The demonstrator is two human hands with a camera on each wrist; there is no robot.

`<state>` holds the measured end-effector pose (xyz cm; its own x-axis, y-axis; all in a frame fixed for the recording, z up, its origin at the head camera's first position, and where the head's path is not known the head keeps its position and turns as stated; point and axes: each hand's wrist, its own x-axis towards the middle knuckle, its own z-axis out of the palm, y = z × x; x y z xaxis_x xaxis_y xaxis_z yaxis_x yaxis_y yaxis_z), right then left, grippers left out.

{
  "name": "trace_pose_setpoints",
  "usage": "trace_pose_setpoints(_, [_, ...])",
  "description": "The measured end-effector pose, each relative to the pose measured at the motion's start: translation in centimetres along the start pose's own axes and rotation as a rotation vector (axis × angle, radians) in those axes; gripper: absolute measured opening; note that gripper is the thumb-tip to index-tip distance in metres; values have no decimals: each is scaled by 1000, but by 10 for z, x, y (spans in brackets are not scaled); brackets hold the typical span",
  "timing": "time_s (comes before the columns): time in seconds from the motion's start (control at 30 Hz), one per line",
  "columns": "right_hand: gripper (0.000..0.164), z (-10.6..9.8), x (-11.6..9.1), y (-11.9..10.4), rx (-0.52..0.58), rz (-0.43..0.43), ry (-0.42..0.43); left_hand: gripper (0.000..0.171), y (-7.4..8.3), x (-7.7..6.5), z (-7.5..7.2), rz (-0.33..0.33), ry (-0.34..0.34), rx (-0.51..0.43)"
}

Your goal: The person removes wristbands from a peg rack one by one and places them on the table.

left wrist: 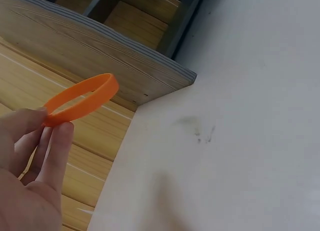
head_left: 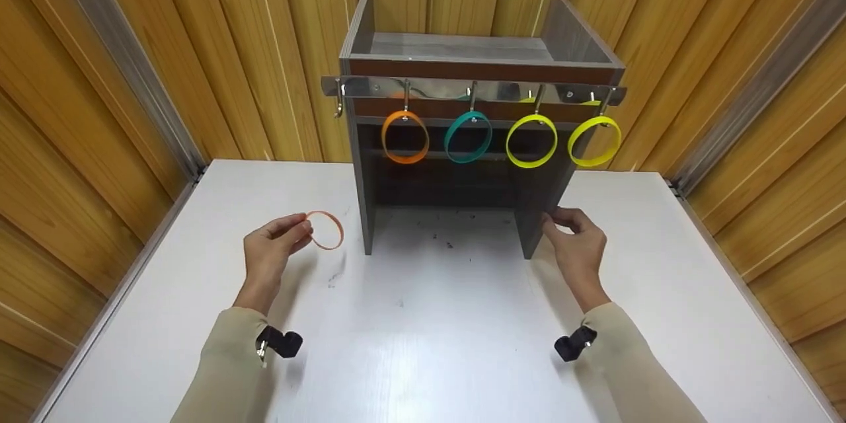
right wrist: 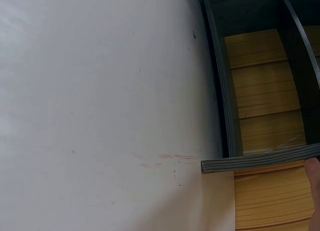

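My left hand (head_left: 274, 248) pinches an orange silicone wristband (head_left: 342, 231) between thumb and fingers, left of a grey wooden shelf unit (head_left: 367, 198). The left wrist view shows this band (left wrist: 82, 108) held by one end, its loop standing out from the fingertips. My right hand (head_left: 578, 238) touches the outer face of the unit's right side panel, with thumb and fingers loosely bent. Only part of a digit (right wrist: 313, 178) shows in the right wrist view, against that panel; the other fingers are out of sight there. No finger shows on the panel's inner face.
Along the unit's front runs a metal hook rail (head_left: 439, 89). From it hang an orange wristband (head_left: 385, 139), a teal wristband (head_left: 447, 142) and two yellow wristbands (head_left: 509, 145). A hook (head_left: 339, 102) is at the left end. Wood-patterned walls surround the white table (head_left: 396, 344).
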<state>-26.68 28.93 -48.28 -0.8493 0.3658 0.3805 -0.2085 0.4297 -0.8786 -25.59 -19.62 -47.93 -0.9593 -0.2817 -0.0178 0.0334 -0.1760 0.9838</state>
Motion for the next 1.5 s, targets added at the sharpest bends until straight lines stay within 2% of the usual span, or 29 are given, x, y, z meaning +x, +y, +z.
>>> trace_pose_setpoints(0.23, [14,0,-1,2,11,-3,15,32,-16,2,8,-64,-16,8])
trace_pose_setpoints(0.4, [14,0,-1,2,30,-14,26,31,-23,3,11,-78,-10,21])
trace_pose_setpoints(0.73, [12,1,-3,0,27,0,21,29,-36,6,3,-120,9,183])
trace_pose_setpoints(1.07, [13,1,-3,-4,37,-6,32,26,-43,7,0,-101,10,261])
trace_pose_setpoints(1.33, [12,1,-1,0,34,-20,34,23,-45,7,-3,-38,31,474])
trace_pose_setpoints(1.4, [12,1,-1,0,36,-18,29,23,-46,6,-4,-37,37,502])
trace_pose_setpoints(1.5, [12,2,-2,1,45,-25,20,23,-45,3,-5,-26,38,497])
